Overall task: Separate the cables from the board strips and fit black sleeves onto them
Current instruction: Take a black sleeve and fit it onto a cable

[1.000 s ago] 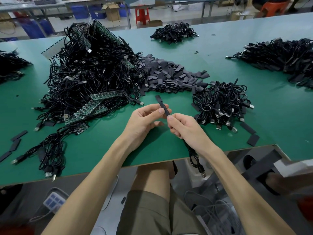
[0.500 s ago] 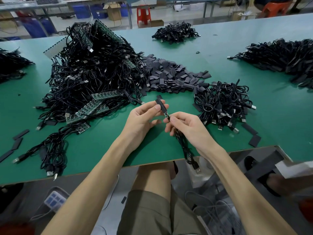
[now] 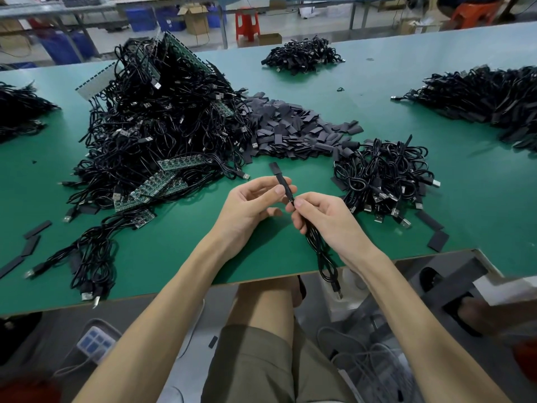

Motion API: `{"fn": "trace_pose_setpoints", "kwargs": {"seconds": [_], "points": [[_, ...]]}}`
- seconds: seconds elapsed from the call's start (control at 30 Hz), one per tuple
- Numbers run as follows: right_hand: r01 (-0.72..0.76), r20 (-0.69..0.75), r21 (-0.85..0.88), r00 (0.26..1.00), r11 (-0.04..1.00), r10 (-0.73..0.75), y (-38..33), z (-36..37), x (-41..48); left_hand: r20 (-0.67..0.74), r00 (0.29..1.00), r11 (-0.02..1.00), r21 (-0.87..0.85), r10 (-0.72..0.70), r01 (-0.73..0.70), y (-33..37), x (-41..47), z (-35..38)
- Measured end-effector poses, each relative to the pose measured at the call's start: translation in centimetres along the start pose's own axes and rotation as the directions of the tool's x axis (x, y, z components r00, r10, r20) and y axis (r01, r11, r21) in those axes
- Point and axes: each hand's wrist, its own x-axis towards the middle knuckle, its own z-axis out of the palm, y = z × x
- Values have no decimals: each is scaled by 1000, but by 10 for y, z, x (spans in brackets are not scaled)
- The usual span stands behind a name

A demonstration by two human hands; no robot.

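My left hand [image 3: 250, 206] pinches a flat black sleeve [image 3: 280, 180] between thumb and fingers, its far end sticking up past the fingertips. My right hand [image 3: 322, 218] grips a black cable [image 3: 322, 251] just below the sleeve's near end, and the cable's tip meets the sleeve there. The rest of the cable hangs over the table edge, ending in a USB plug [image 3: 337, 290]. A big heap of cables on green board strips [image 3: 162, 135] lies to the left. Loose black sleeves [image 3: 293, 129] are piled behind my hands.
A bundle of cables [image 3: 383, 178] lies right of my hands, with loose sleeves [image 3: 437, 239] near the green table's front edge [image 3: 162, 292]. More cable piles sit far back [image 3: 302, 55], far right [image 3: 488, 97] and far left [image 3: 17, 112]. My knee is under the table.
My right hand has drawn the hanging cable up and over the table, bringing its tip to the sleeve's near end. The left hand holds the sleeve almost still.
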Motion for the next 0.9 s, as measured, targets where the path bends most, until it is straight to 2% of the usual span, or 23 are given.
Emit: {"fn": "trace_pose_setpoints", "kwargs": {"seconds": [0.47,0.67,0.9], "points": [[18,-45,-27,999,999,-19,0,0,-1,3,999,995,92,44,-44,-5,0,-1],[-3,-25,45,1000,999,4,-2,2,-2,-78,997,998,62,25,-20,-5,1,-4],[-9,-44,-51,999,999,7,0,1,-2,-46,999,998,65,28,-25,-5,4,-5]]}}
